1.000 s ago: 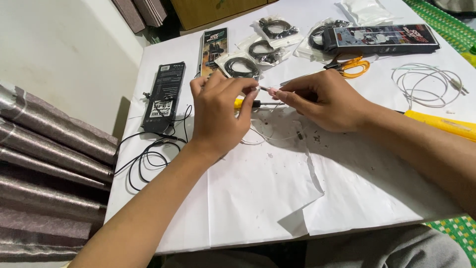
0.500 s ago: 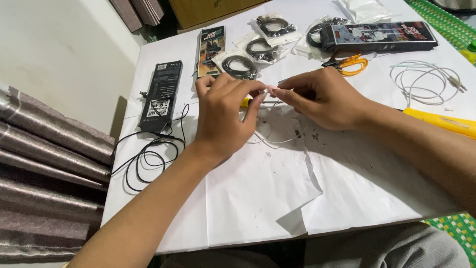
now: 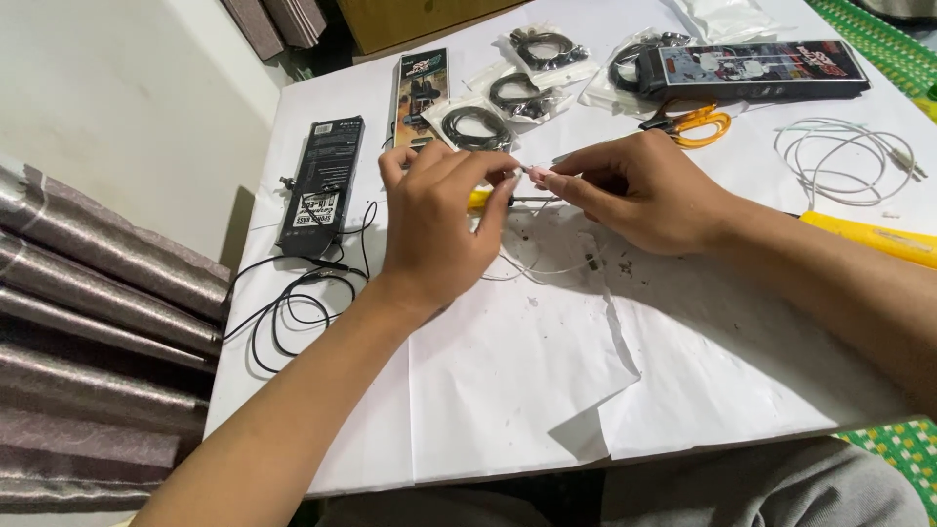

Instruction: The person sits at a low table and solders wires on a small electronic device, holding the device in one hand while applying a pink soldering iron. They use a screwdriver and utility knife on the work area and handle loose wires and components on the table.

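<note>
left hand (image 3: pixel 439 220) and right hand (image 3: pixel 639 190) both pinching a thin white wire (image 3: pixel 532 268) at their fingertips, just below the scissors (image 3: pixel 688 122), black cable (image 3: pixel 293 303) well left

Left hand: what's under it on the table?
Under the left hand a yellow tool handle pokes out by the fingers, and a thin white wire loops out beside it over the white paper. The rest of the tool is covered by the hand.
</note>
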